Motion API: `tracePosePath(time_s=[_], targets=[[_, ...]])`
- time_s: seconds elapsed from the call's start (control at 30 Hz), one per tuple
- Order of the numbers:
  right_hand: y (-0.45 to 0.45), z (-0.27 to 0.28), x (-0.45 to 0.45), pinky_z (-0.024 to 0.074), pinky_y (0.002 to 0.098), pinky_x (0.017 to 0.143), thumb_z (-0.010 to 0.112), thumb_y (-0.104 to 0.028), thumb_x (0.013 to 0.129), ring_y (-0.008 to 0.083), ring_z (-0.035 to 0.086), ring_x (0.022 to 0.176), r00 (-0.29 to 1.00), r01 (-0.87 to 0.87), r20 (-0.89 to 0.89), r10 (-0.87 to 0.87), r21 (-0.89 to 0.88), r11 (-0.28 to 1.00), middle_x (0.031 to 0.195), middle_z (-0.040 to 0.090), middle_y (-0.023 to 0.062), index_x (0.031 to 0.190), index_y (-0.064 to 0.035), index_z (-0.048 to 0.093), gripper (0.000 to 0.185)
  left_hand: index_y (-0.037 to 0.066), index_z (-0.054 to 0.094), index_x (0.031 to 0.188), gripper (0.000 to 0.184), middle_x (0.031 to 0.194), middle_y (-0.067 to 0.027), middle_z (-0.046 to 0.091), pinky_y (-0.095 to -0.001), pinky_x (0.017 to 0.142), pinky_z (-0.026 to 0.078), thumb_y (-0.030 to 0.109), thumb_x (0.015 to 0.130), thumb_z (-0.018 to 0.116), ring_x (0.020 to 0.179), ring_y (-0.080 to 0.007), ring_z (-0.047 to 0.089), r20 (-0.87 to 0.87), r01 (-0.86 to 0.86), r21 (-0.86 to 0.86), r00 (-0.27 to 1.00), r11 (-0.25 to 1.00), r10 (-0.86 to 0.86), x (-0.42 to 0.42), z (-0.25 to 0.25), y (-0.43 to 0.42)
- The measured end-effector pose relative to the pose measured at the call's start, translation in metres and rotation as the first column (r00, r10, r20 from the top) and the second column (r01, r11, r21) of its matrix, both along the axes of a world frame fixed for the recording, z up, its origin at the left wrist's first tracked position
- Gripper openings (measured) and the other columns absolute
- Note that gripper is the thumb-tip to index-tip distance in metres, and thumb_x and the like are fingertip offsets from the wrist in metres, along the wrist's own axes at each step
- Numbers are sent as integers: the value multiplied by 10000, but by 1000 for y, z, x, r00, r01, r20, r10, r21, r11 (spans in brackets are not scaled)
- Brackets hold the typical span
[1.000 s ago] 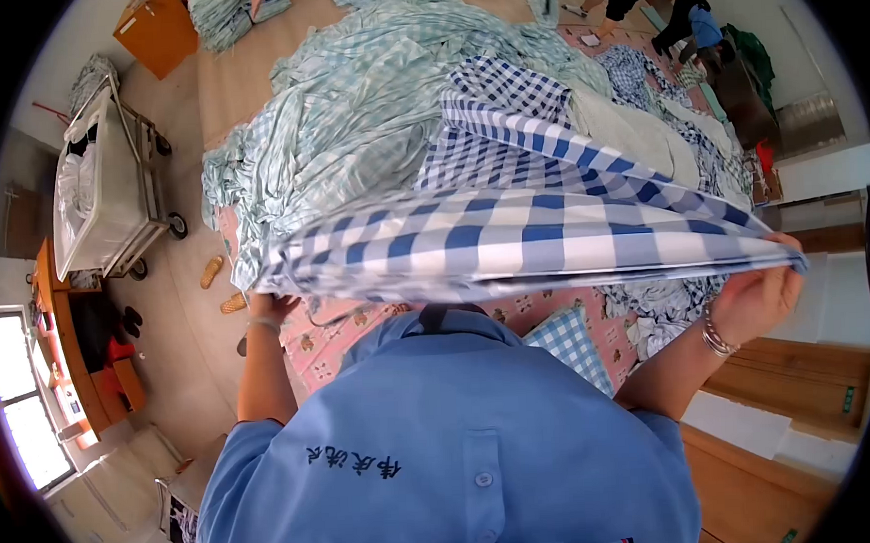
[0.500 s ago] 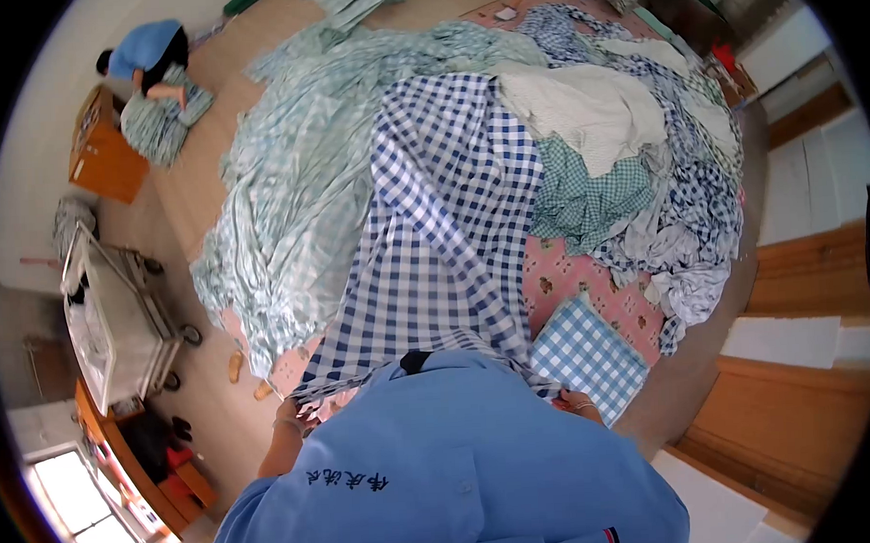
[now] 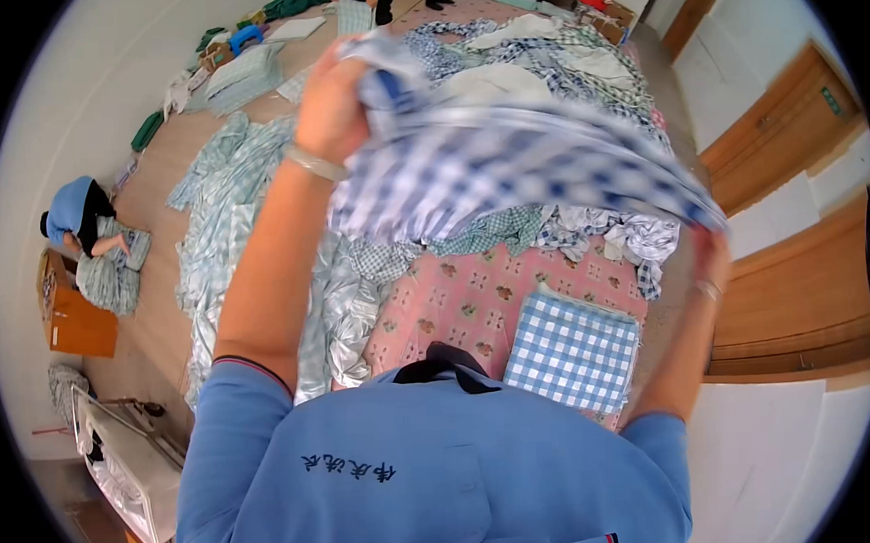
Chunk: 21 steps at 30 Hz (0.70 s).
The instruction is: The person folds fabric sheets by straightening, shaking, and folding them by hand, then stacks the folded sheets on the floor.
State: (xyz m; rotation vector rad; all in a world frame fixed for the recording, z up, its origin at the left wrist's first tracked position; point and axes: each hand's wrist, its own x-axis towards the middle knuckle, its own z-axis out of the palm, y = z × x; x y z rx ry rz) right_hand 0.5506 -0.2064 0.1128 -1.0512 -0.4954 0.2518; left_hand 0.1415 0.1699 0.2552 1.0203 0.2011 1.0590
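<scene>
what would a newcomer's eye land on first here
A blurred navy-and-white checked cloth spans the upper middle, between left hand and right hand. Below it, right of centre, a folded blue-checked cloth lies on a pink patterned covering. Pale green checked fabric sprawls at left.

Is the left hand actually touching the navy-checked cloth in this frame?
Touching: the head view shows the left hand closed on one end of the navy-checked cloth, with no gap between them.
</scene>
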Motion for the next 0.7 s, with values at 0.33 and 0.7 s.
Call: tracePosePath(time_s=[0.33, 0.7], targets=[[-165, -16, -200, 395, 256, 752, 502, -152, 836, 143, 504, 862, 841, 540, 117, -528, -247, 805, 995, 545, 68, 1061, -21, 503, 260, 33, 498, 962, 218, 864, -60, 545, -239, 698, 442, 32, 745, 472, 788, -130, 531, -242, -239, 111, 935, 965, 259, -208, -41, -31], [46, -7, -398, 421, 272, 697, 562, -76, 752, 155, 531, 734, 879, -423, 156, 450, -177, 889, 812, 574, 81, 861, 2, 573, 134, -9, 468, 1055, 326, 919, -82, 547, -320, 826, 401, 111, 766, 559, 880, -218, 517, -552, -319, 731, -797, 604, 247, -732, -128, -166]])
